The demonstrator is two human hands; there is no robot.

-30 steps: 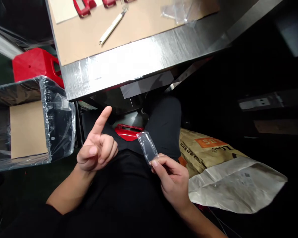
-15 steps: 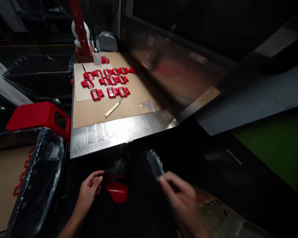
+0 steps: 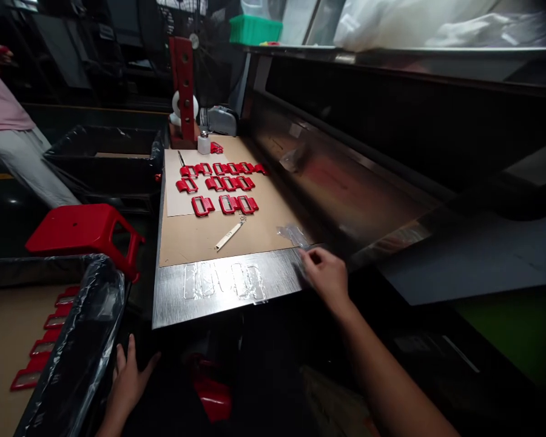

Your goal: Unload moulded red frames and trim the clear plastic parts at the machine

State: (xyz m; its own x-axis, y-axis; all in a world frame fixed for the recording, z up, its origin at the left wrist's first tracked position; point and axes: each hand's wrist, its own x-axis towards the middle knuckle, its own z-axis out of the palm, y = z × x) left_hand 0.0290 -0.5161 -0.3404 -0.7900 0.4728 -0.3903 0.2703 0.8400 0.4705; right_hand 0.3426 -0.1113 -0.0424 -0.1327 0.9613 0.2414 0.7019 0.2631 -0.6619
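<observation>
Clear rectangular plastic films [image 3: 190, 281] lie in a row on the front strip of the brushed-metal bench [image 3: 171, 308]. To the left stands the black plastic-lined bin [image 3: 75, 346]. On the bench's brown flat board [image 3: 186, 240] are rows of red plastic windowed frames [image 3: 210, 205]. Left hand [image 3: 127, 373]: released, fingers spread, beside the bin; contact is unclear. Right hand [image 3: 321, 271]: moved from above the lap to the bench's front edge, just beside a crumpled clear plastic scrap [image 3: 293, 235]. Its fingers are bent together; blur prevents confirming whether the film carried half a second ago is grasped. Judgement: handling has shifted from lap to bench.
</observation>
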